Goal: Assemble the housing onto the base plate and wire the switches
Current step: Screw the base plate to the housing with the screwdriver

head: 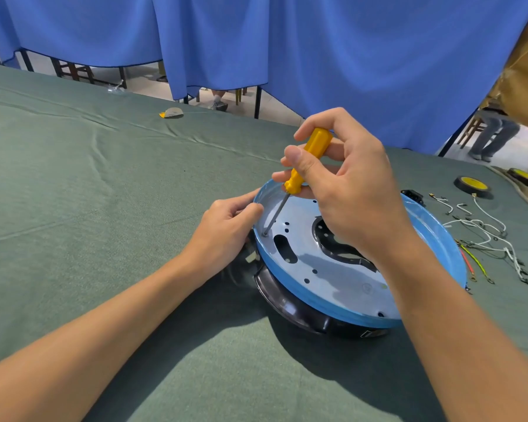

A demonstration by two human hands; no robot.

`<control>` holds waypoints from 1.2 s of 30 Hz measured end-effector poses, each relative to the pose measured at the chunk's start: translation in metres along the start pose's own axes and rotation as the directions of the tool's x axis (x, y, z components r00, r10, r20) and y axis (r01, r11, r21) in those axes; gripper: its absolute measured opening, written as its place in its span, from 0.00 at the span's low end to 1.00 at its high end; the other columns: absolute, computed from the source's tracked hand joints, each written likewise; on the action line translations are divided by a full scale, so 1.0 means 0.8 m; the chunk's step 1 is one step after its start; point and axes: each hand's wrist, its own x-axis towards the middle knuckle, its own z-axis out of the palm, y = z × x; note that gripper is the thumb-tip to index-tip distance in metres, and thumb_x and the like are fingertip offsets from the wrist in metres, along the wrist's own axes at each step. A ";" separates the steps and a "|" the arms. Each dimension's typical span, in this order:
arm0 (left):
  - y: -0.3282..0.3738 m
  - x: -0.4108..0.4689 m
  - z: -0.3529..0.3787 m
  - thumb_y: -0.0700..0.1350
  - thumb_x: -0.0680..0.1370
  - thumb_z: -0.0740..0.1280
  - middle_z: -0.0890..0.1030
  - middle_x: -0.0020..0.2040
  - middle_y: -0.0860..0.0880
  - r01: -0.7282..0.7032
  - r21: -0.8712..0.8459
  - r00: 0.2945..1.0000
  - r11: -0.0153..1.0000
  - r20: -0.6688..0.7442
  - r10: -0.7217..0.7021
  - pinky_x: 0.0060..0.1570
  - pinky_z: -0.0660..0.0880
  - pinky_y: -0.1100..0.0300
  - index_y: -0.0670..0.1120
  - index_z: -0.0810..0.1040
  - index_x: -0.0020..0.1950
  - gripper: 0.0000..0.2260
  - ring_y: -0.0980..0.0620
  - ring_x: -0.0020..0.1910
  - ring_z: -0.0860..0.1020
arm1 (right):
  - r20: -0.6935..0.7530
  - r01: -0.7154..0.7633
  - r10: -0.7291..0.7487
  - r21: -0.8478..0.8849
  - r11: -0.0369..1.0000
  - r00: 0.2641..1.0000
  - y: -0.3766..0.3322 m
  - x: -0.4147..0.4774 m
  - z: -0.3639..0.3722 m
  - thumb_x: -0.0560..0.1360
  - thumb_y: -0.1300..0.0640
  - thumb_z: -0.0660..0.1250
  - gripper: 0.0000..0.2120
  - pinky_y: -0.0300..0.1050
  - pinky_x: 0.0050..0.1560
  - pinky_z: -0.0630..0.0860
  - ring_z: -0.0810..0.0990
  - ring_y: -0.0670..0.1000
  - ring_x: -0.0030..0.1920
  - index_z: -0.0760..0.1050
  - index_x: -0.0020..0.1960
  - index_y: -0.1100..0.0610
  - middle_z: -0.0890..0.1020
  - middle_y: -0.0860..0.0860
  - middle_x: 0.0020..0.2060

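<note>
**Plate Fastening Under Way; Wiring Pending**

The plate (333, 269) sits centre right on the housing (290, 309). The right hand (348, 184) grasps the screwdriver (308, 159), tip on a screw (265, 233) at the plate's left edge. The left hand (223, 233), fingers curled, touches the rim; whether it grasps cannot be told. Wires (485, 236) lie loose at right, so wiring likely remains.

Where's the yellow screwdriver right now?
The yellow-handled screwdriver is mid-frame in the head view, gripped by the right hand, its tip at the left edge of the round blue-rimmed metal base plate.
</note>
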 end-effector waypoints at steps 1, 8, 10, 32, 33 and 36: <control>-0.001 0.000 0.000 0.48 0.74 0.59 0.82 0.52 0.35 -0.001 0.006 1.000 1.000 0.002 0.001 0.56 0.74 0.34 0.65 0.82 0.55 0.18 0.29 0.53 0.77 | 0.006 0.004 -0.004 -0.004 1.000 1.000 0.000 0.000 0.000 0.78 0.58 0.68 0.06 0.50 0.41 0.83 0.85 0.46 0.38 0.72 0.52 0.58 0.80 0.57 0.39; -0.005 0.001 -0.002 0.47 0.74 0.59 0.86 0.50 0.46 -0.013 0.009 1.000 1.000 0.011 0.013 0.56 0.76 0.38 0.63 0.83 0.56 0.18 0.39 0.53 0.82 | 0.147 0.119 -0.083 -0.261 0.958 0.986 -0.011 0.018 -0.004 0.76 0.54 0.70 0.09 0.48 0.41 0.82 0.84 0.44 0.35 0.73 0.48 0.57 0.79 0.54 0.35; -0.007 0.002 -0.003 0.48 0.75 0.59 0.86 0.50 0.46 -0.024 0.028 0.999 0.999 0.026 0.023 0.57 0.76 0.38 0.62 0.83 0.56 0.17 0.39 0.54 0.82 | 0.219 0.146 -0.072 -0.344 0.927 0.973 -0.017 0.031 -0.003 0.76 0.52 0.70 0.09 0.48 0.43 0.81 0.84 0.45 0.35 0.72 0.47 0.55 0.79 0.50 0.35; 0.026 -0.001 -0.008 0.48 0.69 0.75 0.86 0.38 0.51 -0.339 0.508 0.893 0.792 -0.092 0.441 0.62 0.62 0.59 0.47 0.87 0.40 0.05 0.65 0.38 0.78 | 0.165 0.097 0.006 -0.608 0.788 0.986 -0.042 0.033 0.026 0.78 0.49 0.66 0.13 0.44 0.39 0.59 0.67 0.56 0.44 0.62 0.47 0.52 0.72 0.54 0.43; 0.026 -0.001 -0.009 0.49 0.70 0.73 0.86 0.38 0.52 -0.346 0.498 0.896 0.795 -0.077 0.438 0.62 0.59 0.64 0.48 0.87 0.40 0.06 0.68 0.41 0.78 | 0.190 0.105 0.018 -0.617 0.780 0.982 -0.043 0.035 0.026 0.78 0.49 0.65 0.12 0.44 0.40 0.60 0.69 0.57 0.45 0.63 0.47 0.52 0.73 0.55 0.43; 0.028 -0.002 -0.008 0.52 0.71 0.69 0.86 0.38 0.54 -0.352 0.524 0.898 0.775 -0.043 0.437 0.63 0.56 0.66 0.49 0.87 0.41 0.10 0.65 0.45 0.77 | 0.294 0.134 0.074 -0.627 0.767 0.953 -0.046 0.045 0.015 0.78 0.47 0.65 0.11 0.43 0.34 0.62 0.71 0.53 0.45 0.68 0.47 0.54 0.74 0.52 0.42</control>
